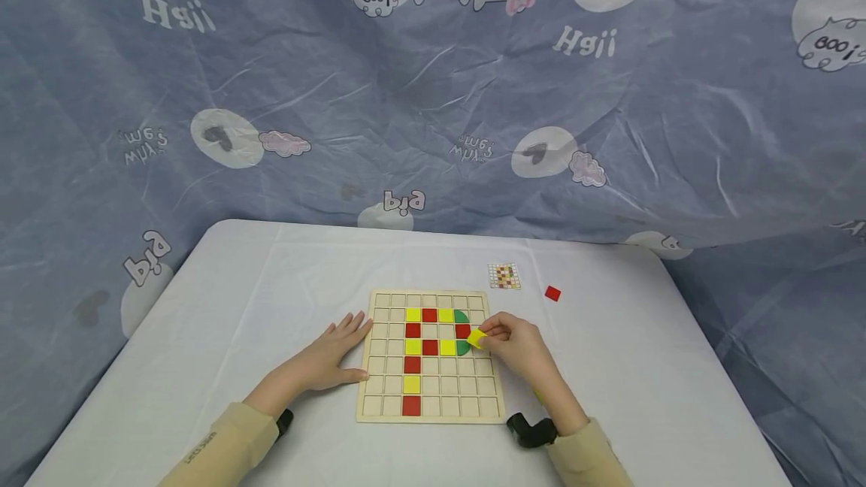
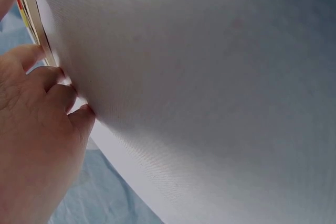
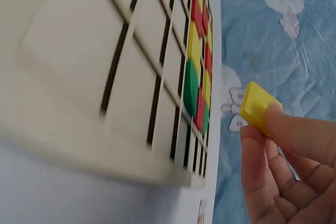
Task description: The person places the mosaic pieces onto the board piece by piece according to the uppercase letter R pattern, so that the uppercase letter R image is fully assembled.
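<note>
A wooden grid board point(image 1: 449, 386) lies on the white table, with red and yellow square tiles and two green rounded pieces point(image 1: 461, 316) set in its cells. The tiles form a column with a loop at its upper right. My right hand point(image 1: 521, 348) pinches a yellow square tile point(image 3: 257, 106) between thumb and fingers, over the board's right side beside the loop. Fingers spread, my left hand point(image 1: 331, 355) rests flat at the board's left edge, fingertips and thumb right at the rim. The left wrist view shows that hand point(image 2: 42, 114) against the board's side.
A small pattern card point(image 1: 504, 276) lies behind the board's right corner. Farther right is a loose red tile point(image 1: 552, 294). Part of a yellow piece point(image 1: 538, 397) shows beside the right wrist. A blue-grey printed cloth point(image 1: 406, 96) hangs behind the table point(image 1: 304, 261).
</note>
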### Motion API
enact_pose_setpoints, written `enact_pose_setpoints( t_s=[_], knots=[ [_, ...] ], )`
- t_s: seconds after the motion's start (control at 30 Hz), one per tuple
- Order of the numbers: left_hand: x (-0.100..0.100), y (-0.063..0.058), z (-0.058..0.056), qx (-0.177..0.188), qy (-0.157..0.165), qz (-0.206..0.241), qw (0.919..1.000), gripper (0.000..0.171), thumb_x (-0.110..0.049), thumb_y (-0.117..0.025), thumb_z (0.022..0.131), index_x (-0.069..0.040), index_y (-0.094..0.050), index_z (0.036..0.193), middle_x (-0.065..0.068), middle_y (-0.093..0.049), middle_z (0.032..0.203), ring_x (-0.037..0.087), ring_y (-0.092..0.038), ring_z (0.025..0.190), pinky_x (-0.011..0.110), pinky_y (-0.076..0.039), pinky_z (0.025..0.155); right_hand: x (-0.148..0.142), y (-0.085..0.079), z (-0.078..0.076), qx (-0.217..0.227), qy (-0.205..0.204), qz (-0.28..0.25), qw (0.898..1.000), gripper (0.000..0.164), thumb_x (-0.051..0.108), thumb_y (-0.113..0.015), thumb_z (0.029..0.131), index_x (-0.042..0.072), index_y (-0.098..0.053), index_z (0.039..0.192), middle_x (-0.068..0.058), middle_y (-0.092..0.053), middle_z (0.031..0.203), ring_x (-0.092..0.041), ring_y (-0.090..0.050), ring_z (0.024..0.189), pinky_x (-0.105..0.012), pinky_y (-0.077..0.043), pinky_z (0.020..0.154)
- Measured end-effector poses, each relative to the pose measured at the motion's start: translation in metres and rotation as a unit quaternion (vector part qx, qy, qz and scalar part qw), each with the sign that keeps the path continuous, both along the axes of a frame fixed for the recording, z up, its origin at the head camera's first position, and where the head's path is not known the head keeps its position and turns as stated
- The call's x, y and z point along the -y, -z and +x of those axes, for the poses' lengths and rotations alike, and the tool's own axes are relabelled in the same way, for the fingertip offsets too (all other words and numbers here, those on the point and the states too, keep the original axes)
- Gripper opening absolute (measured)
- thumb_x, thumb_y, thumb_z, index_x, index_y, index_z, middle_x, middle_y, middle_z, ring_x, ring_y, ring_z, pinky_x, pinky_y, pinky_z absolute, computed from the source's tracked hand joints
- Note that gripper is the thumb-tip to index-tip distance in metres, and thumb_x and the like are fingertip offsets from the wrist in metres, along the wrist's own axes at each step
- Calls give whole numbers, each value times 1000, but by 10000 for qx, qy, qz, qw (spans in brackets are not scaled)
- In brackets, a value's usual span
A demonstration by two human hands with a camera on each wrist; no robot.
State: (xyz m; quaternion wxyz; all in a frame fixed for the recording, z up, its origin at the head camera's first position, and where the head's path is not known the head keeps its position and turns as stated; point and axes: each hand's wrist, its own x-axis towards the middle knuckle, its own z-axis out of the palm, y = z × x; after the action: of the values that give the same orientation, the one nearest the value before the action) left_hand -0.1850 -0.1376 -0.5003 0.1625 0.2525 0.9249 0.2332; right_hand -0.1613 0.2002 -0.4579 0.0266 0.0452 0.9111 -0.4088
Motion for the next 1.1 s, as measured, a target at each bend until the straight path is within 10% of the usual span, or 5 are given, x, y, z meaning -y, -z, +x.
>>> enact_pose_setpoints(
  t_s=[0.7,1.1],
  knots=[
    [-2,2,0,58,-54,-23,10000,91,-44,-73,86,-11,-25,157,15,-17,165,37,-11,153,57,-14,123,53,21,4,7,-1524,-131,9882,4,11,-77,85,11,-72,85,4,-65,73,-9,-57,66,-20,-48,61],
    [-1,-1,0,26,-11,-14,10000,92,-44,-73,86,-8,-25,157,18,-17,164,39,-11,152,58,-13,122,60,24,4,-267,-1577,395,9863,4,6,-77,83,9,-75,84,3,-57,80,-8,-53,68,-17,-47,61]
  ],
)
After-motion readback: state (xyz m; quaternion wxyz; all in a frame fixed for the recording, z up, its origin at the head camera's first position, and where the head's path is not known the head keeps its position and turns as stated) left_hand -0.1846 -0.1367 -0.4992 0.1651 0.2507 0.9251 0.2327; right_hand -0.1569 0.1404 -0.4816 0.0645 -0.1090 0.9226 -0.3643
